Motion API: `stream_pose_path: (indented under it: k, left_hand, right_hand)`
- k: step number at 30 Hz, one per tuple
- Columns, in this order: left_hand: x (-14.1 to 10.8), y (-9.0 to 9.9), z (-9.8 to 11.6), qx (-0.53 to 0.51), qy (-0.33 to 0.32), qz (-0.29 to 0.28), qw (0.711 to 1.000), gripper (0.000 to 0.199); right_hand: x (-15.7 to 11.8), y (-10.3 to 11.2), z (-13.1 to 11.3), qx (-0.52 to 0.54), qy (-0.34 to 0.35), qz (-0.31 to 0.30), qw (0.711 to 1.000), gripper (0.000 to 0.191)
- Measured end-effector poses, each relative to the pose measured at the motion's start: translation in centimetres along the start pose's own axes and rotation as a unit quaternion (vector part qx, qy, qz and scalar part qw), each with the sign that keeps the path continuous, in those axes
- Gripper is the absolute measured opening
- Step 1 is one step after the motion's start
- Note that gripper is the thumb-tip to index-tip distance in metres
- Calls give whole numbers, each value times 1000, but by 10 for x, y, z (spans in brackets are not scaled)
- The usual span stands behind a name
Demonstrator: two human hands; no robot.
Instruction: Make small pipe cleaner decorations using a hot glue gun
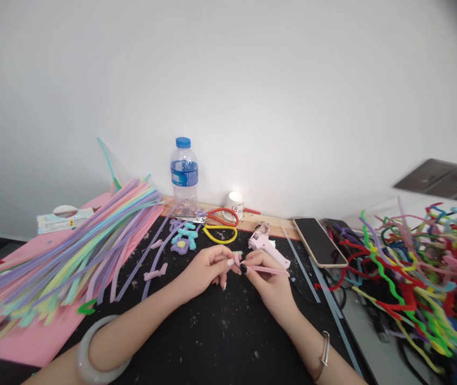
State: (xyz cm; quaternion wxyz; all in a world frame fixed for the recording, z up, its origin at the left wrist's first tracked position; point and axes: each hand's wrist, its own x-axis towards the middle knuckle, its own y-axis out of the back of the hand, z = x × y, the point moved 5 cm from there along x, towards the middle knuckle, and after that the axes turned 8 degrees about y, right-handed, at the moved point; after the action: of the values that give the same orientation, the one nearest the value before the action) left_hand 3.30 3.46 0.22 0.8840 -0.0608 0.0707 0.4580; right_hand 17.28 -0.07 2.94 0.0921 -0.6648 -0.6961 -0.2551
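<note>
A pink pipe cleaner [271,270] is pinched between both hands over the black mat [212,342]. My left hand [208,267] has its thumb and forefinger closed on the bent end, where a small green bit shows. My right hand [271,280] grips the strip close by, and its loose end sticks out to the right past the fingers. Behind the hands lie scissors [221,233] with one red and one yellow handle. Just behind my right hand is a pale pink glue gun [267,246]. Blue and purple twisted pieces [184,235] lie to the left.
A large fan of pastel pipe cleaners [80,251] covers the left side. A water bottle [184,176] and a paper cup [235,203] stand by the wall. To the right are a phone [320,242] and a tangled heap of bright pipe cleaners [421,278].
</note>
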Motion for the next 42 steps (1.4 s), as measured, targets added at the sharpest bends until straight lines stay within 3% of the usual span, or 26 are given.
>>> stream_pose_path:
  k: [10, 22, 34, 42]
  left_hand:
    - [-7, -4, 3, 83, -49, 59, 994, 18]
    - [-11, -3, 12, 187, -88, 83, 975, 15]
    - [-10, -7, 6, 142, -60, 53, 987, 18]
    - [-7, -5, 1, 53, -47, 40, 997, 14]
  right_hand:
    - [0, 3, 6, 12, -76, 59, 995, 13]
    - [1, 0, 10, 60, -75, 41, 995, 8]
    - [0, -3, 10, 69, -56, 17, 996, 9]
    - [1, -1, 10, 91, -50, 51, 993, 4]
